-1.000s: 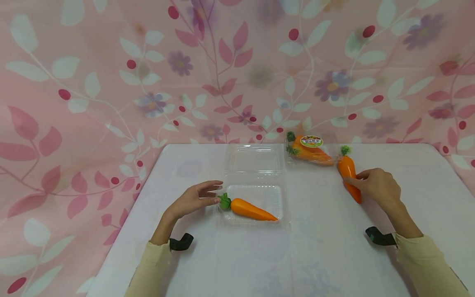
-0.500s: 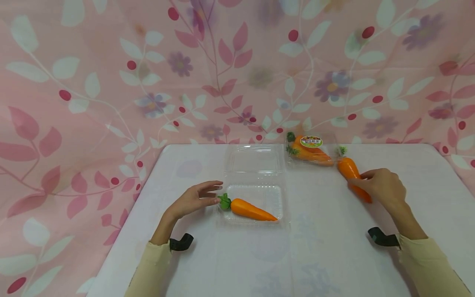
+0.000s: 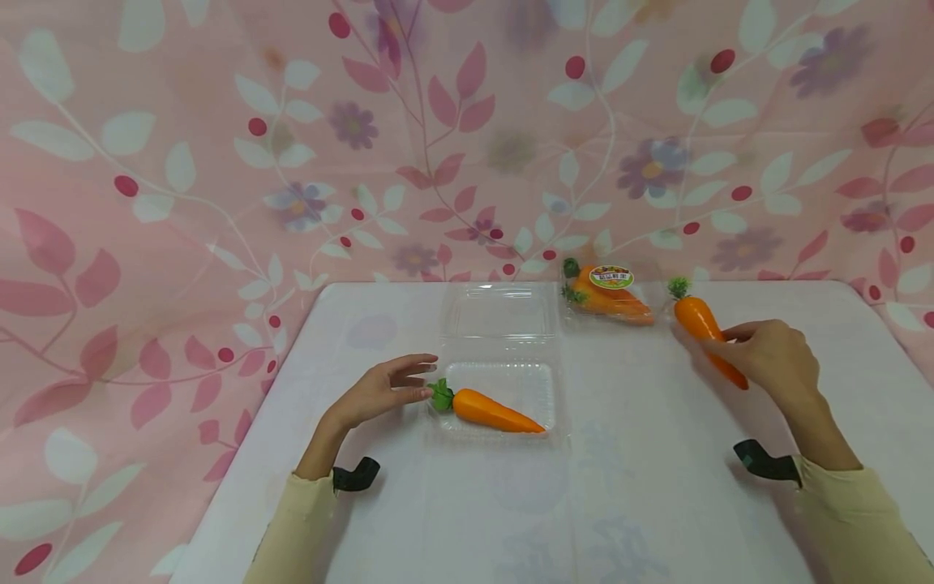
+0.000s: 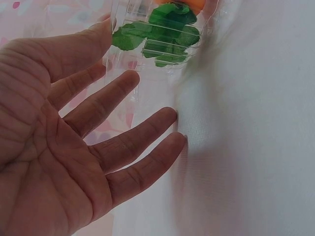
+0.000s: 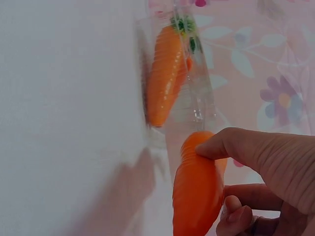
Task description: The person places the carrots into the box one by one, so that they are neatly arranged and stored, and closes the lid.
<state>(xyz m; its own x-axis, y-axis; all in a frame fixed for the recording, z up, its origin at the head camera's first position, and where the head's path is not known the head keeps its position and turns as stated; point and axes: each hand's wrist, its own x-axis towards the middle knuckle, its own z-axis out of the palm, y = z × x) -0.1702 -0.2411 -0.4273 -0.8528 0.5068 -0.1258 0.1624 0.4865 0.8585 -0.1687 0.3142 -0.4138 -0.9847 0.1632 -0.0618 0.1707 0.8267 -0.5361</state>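
My right hand (image 3: 773,357) pinches an orange carrot (image 3: 700,320) with a green tuft, thumb on one side and fingers on the other. The right wrist view shows this carrot (image 5: 197,191) close up, with a shadow on the table beside it. On the left, my left hand (image 3: 383,391) has its fingers spread at the left edge of an open clear plastic clamshell box (image 3: 445,430). A second carrot (image 3: 496,411) lies in that box, leaves toward the left hand. In the left wrist view, the thumb (image 4: 83,51) meets the box wall near the green leaves (image 4: 170,34).
A closed clear box (image 3: 645,280) with a label and carrots (image 3: 606,298) inside stands at the back of the white table (image 3: 642,487). The open box's lid (image 3: 499,312) lies flat behind its base. A pink floral cloth (image 3: 467,122) hangs behind the table.
My right hand has lifted the right carrot off the table and drawn it to the right, turning it more diagonal. The left hand and the carrot in the open box have stayed in place.
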